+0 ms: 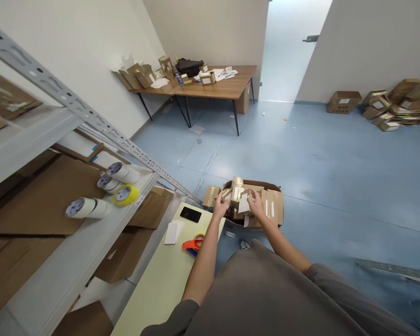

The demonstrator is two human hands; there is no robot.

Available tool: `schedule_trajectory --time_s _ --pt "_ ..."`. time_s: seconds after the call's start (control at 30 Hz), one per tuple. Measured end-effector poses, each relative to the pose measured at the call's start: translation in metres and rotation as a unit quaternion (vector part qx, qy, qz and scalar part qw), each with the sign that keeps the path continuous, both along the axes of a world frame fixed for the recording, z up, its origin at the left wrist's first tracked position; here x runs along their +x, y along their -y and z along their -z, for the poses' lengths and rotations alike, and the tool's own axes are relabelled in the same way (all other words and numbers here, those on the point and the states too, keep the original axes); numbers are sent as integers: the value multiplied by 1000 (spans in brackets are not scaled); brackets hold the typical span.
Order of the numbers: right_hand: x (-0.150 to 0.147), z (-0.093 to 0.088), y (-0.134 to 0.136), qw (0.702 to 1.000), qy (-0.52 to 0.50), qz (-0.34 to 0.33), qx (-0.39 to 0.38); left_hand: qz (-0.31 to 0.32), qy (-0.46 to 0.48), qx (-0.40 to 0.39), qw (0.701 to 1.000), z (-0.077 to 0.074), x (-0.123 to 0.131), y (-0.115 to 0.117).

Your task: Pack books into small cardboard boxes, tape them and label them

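i'm watching the head view from my remote station, and both hands are working over an open cardboard carton (252,182) sitting just past the end of the pale green worktop (161,291). the carton is heaped with taped cardboard offcuts, and a flattened taped piece (211,196) is leaning against its near-left side. the left grip (221,206) is curling partly closed at the carton's left inner edge, with its fingertips (227,196) meeting a small taped cardboard scrap (227,194). i cannot tell whether it has real hold of it. the right grip (256,204) is half open and sits just right of a white-faced cardboard piece (244,204), so that piece lies to the grip's left, closer to the right grip than to the left. its long axis is running roughly up and down in the view, tilting slightly, and i cannot tell whether the fingers are holding it or only touching it. on the worktop, a black phone (191,214), a white paper slip (171,232) and an orange tape dispenser (193,243) are lying to the left of the left forearm (203,256). rolls of packing tape (117,171) are resting on the metal shelf (136,198) farther left.
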State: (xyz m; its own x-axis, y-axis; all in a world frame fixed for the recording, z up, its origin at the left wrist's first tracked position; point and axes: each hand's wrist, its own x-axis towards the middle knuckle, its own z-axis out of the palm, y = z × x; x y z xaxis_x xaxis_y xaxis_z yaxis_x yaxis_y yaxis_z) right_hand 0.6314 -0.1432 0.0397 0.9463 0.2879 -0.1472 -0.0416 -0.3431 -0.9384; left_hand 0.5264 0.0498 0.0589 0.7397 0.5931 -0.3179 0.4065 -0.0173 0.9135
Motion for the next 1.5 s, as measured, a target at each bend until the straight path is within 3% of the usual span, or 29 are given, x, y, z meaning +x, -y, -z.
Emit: schedule_trajectory --time_s 0.13,0.27,0.57,0.77,0.93,1.03,1.17,1.37,1.5 --pt "-17 -21 -43 996 36 -86 6 -60 47 17 997 -9 -41 -16" --pt "-56 -35 -92 982 52 -179 33 -134 70 54 987 -24 -105 -36" --pt "-204 -53 -190 932 90 -345 70 -319 109 92 937 -50 -307 -82" --pt "-298 -70 -227 893 147 -419 72 -418 138 130 889 -60 -437 -99" --pt "-347 -81 -232 875 206 -437 40 -456 137 141 868 -44 -510 -92" --pt "-356 -81 -223 868 234 -438 17 -452 118 120 876 -31 -523 -83" --pt "-345 -69 -204 860 253 -442 -24 -410 105 101 900 -18 -506 -70" --pt "-301 -27 -178 859 233 -441 -115 -375 70 97 919 -5 -457 -41" --pt "-275 7 -171 841 201 -469 -180 -392 36 77 916 14 -427 -14"
